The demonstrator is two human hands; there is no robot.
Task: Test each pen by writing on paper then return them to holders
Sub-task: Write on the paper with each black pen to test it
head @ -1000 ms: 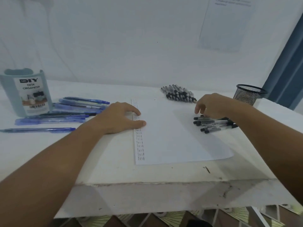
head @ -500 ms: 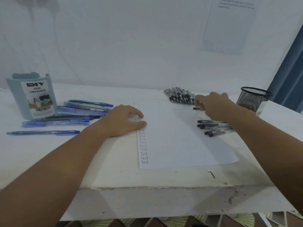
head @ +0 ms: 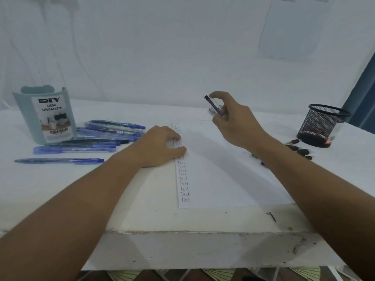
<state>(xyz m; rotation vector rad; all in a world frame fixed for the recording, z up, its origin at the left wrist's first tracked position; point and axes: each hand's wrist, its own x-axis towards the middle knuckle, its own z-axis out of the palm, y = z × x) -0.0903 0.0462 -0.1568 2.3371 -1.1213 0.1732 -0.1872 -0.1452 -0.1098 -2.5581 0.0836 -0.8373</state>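
Note:
A white sheet of paper (head: pixel 229 175) lies on the table with a column of "Test" words down its left edge. My left hand (head: pixel 160 148) presses flat on that edge. My right hand (head: pixel 233 120) is raised above the paper's far side and pinches a black pen (head: pixel 213 105), tilted up to the left. A few black pens (head: pixel 300 152) lie right of my right forearm. Several blue pens (head: pixel 97 136) lie left of the paper. The rest of the far black pen pile is hidden behind my right hand.
A teal desk organizer (head: pixel 45 114) with a label stands at the far left. A black mesh pen cup (head: pixel 322 125) stands at the far right. One blue pen (head: pixel 58 160) lies apart near the left. The table's front edge (head: pixel 192 232) runs below the paper.
My right hand has moved from the near black pens to the far pile, picked up one black pen and lifted it off the table. My left hand has stayed on the paper.

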